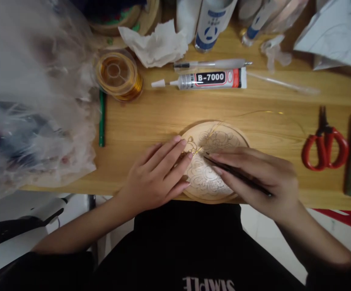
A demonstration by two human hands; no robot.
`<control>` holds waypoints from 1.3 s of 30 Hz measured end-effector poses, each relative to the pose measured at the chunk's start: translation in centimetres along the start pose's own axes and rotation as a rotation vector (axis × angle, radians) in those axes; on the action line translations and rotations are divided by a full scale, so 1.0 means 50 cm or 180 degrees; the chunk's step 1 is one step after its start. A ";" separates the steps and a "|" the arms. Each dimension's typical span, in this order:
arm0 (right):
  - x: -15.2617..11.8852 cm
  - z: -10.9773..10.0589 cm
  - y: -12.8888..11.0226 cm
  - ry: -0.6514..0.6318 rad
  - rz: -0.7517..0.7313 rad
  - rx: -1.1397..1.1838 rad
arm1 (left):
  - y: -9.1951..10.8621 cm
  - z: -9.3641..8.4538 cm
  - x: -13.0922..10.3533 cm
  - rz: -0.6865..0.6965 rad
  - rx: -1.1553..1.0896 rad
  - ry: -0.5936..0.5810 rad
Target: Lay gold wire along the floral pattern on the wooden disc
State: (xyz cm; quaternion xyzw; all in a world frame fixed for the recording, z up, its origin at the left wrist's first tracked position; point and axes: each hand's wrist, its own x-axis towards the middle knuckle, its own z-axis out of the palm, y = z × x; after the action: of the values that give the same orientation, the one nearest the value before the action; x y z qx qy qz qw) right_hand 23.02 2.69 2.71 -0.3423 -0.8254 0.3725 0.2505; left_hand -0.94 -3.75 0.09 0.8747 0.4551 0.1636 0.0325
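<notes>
The left hand point(158, 173) lies flat, fingers extended, over gold wire point(198, 151) on a round, line-drawn board point(199, 195) just right of centre. The right hand point(267, 173) grips dark tweezers point(240, 174) near the wire. Red-handled scissors point(327, 147) lie at right, a B-7000 tube point(211, 79) upper centre, a spool point(119, 76) upper left.
</notes>
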 end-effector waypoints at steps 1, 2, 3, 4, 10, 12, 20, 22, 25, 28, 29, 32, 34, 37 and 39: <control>0.006 0.003 0.000 -0.0026 -0.0025 -0.0010 | 0.000 0.000 0.000 -0.0015 -0.0012 -0.0005; 0.010 0.005 0.000 -0.0051 -0.0047 -0.0025 | -0.001 0.000 0.000 -0.0026 -0.0033 -0.0018; 0.014 0.008 -0.001 -0.0072 -0.0061 -0.0043 | -0.001 0.001 -0.001 -0.0041 -0.0060 -0.0038; 0.017 0.010 -0.001 -0.0088 -0.0066 -0.0056 | -0.001 0.002 -0.001 -0.0058 -0.0088 -0.0052; 0.020 0.018 -0.004 -0.0084 -0.0010 -0.0107 | -0.001 0.000 -0.002 -0.0077 -0.0159 -0.0082; 0.019 0.019 -0.005 -0.0098 0.0005 -0.0103 | -0.005 -0.005 0.000 -0.0020 -0.0134 -0.0136; 0.013 0.026 -0.006 0.0023 0.0100 0.0001 | -0.067 -0.024 0.014 0.0439 -0.0273 -0.0249; 0.013 0.026 -0.006 0.0026 0.0112 -0.0012 | -0.082 -0.024 0.018 0.0501 -0.0434 -0.0451; 0.015 0.025 -0.007 -0.0011 0.0143 -0.0053 | -0.093 -0.019 0.021 0.0606 -0.0611 -0.0539; 0.018 0.024 -0.008 -0.0038 0.0090 -0.0143 | -0.094 -0.012 0.020 0.0638 -0.0770 -0.0428; 0.019 0.024 -0.008 -0.0046 0.0082 -0.0168 | -0.094 -0.010 0.019 0.0613 -0.0859 -0.0410; 0.020 0.024 -0.009 -0.0068 0.0147 -0.0201 | -0.092 -0.009 0.020 0.0485 -0.1095 -0.0404; 0.021 0.025 -0.010 -0.0087 0.0167 -0.0206 | -0.091 -0.010 0.022 0.0529 -0.1031 -0.0358; 0.021 0.026 -0.012 -0.0108 0.0171 -0.0232 | -0.092 -0.011 0.026 0.0763 -0.0632 -0.0234; 0.021 0.026 -0.014 -0.0107 0.0182 -0.0231 | -0.093 -0.011 0.027 0.0826 -0.0473 -0.0217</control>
State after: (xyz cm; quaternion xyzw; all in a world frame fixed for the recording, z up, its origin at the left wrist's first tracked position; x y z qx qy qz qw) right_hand 21.22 2.60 2.66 -0.3683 -0.8324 0.3550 0.2132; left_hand -4.02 0.01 -0.01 0.9264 0.3236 0.1698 0.0912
